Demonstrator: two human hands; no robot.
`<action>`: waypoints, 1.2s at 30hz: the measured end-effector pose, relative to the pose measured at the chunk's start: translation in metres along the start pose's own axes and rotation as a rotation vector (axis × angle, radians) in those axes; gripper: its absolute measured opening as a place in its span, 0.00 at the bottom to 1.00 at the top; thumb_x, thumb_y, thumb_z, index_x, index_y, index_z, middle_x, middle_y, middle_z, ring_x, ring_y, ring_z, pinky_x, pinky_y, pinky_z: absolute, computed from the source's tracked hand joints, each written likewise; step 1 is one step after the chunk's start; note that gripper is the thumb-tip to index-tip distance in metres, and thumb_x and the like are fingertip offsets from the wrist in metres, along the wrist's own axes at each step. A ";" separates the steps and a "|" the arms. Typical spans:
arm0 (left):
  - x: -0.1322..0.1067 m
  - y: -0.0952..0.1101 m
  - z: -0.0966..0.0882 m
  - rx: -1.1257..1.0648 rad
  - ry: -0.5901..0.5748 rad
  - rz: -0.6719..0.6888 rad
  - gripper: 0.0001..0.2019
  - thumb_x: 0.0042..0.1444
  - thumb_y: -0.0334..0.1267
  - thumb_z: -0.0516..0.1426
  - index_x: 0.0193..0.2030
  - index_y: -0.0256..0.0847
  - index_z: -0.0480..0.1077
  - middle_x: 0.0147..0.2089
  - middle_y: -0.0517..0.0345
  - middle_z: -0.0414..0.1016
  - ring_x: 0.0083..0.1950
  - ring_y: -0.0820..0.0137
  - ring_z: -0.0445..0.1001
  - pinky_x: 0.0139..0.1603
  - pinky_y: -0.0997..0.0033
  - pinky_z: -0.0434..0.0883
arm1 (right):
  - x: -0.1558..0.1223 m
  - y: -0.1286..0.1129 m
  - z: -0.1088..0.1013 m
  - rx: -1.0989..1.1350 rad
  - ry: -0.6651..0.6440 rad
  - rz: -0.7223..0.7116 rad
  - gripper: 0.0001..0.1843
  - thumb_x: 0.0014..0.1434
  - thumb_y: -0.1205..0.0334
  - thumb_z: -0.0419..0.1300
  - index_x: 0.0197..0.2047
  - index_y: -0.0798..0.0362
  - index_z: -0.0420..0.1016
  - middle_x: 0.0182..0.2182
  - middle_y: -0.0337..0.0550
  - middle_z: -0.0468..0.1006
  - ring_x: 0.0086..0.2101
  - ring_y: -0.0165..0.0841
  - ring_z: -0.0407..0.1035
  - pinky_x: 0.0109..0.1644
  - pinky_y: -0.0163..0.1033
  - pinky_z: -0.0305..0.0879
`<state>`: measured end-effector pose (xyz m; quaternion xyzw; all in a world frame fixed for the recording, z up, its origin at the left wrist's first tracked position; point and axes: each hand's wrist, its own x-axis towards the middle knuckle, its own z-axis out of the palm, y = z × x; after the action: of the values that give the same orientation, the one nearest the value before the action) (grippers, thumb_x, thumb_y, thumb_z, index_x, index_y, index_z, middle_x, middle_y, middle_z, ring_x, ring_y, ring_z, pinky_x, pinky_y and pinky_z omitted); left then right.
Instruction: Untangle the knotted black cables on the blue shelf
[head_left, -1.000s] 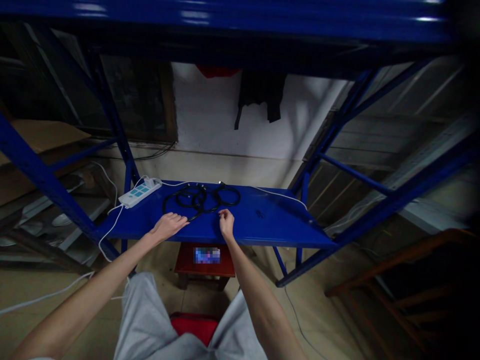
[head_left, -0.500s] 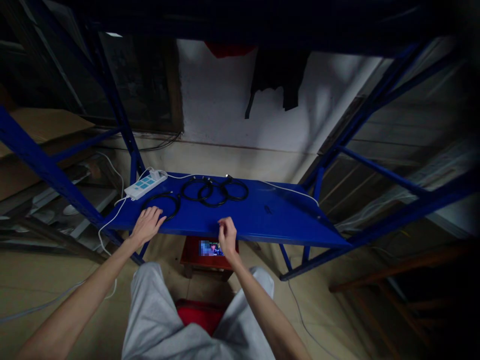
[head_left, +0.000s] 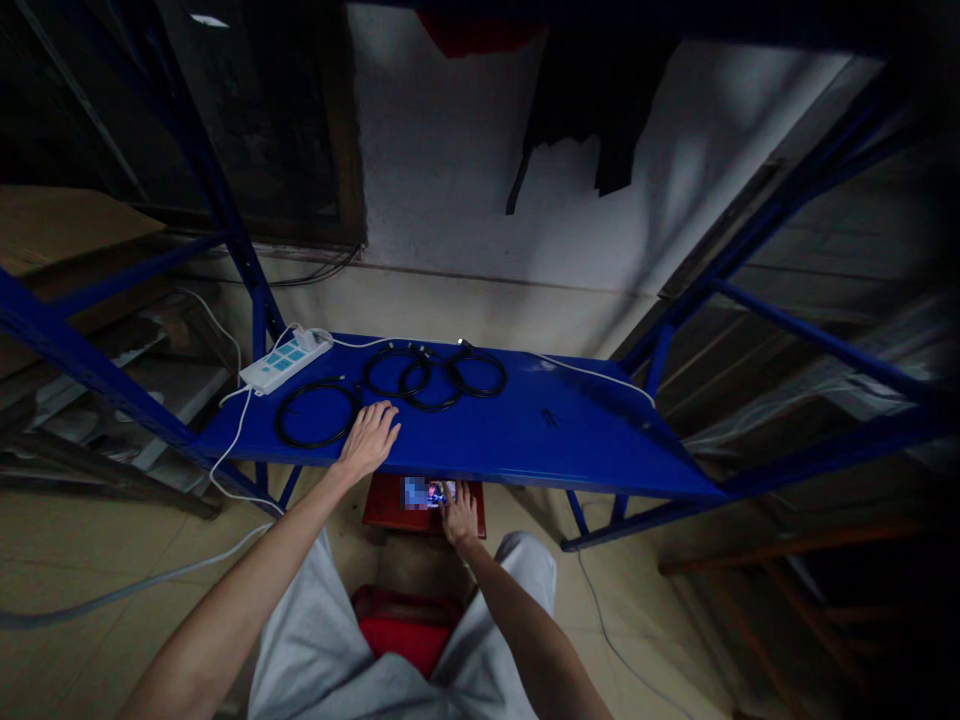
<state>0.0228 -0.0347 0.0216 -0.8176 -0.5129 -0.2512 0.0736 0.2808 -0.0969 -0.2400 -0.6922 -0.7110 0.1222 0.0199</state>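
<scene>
My left hand [head_left: 370,438] lies on the front of the blue shelf [head_left: 495,440], fingers stretched out and holding nothing. Just left of it is a coiled black cable [head_left: 279,412]. Behind it, more black cables [head_left: 504,378] lie coiled in overlapping rings. My right hand [head_left: 460,513] is lower, beyond the shelf's front edge, with its fingers extended at a lit phone [head_left: 433,494]. The phone lies on a small red-brown stool [head_left: 382,515], and the fingers partly cover its right end.
A white power strip [head_left: 281,368] with blue sockets stands at the shelf's left end, a plug in it. A white cord [head_left: 600,376] runs along the back. Blue posts [head_left: 244,260] frame both sides. Dark cloth [head_left: 585,110] hangs at the wall.
My left hand has slid right, off the single coiled cable onto bare shelf. My right hand has dropped from the shelf edge to the phone, its fingers opening out. The view has shifted slightly.
</scene>
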 end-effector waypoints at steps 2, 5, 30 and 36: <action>0.000 -0.001 -0.002 -0.007 -0.018 -0.001 0.17 0.70 0.42 0.45 0.59 0.39 0.66 0.59 0.44 0.69 0.61 0.57 0.67 0.61 0.52 0.64 | 0.007 -0.001 0.003 -0.016 -0.009 0.001 0.29 0.72 0.52 0.43 0.74 0.45 0.54 0.72 0.50 0.51 0.71 0.48 0.42 0.70 0.56 0.42; 0.001 -0.002 -0.003 -0.013 -0.019 -0.006 0.17 0.70 0.41 0.44 0.58 0.39 0.66 0.59 0.44 0.69 0.61 0.57 0.67 0.62 0.52 0.64 | 0.010 -0.003 0.005 -0.031 -0.010 0.001 0.29 0.72 0.50 0.42 0.73 0.45 0.55 0.71 0.51 0.54 0.70 0.48 0.44 0.71 0.55 0.40; 0.001 -0.002 -0.004 -0.048 -0.034 -0.052 0.16 0.71 0.40 0.42 0.55 0.41 0.67 0.54 0.45 0.71 0.55 0.56 0.69 0.56 0.52 0.66 | -0.032 0.007 0.007 0.149 -0.002 0.104 0.31 0.73 0.56 0.35 0.76 0.50 0.46 0.72 0.45 0.51 0.70 0.35 0.48 0.70 0.43 0.48; 0.001 -0.003 -0.001 -0.041 -0.034 -0.054 0.16 0.71 0.40 0.42 0.54 0.41 0.67 0.53 0.46 0.72 0.54 0.57 0.69 0.56 0.53 0.65 | -0.030 0.006 0.007 0.140 -0.008 0.098 0.31 0.73 0.57 0.35 0.75 0.50 0.49 0.73 0.42 0.51 0.70 0.36 0.47 0.70 0.43 0.47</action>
<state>0.0197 -0.0327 0.0228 -0.8089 -0.5308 -0.2497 0.0410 0.2866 -0.1277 -0.2432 -0.7226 -0.6661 0.1752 0.0594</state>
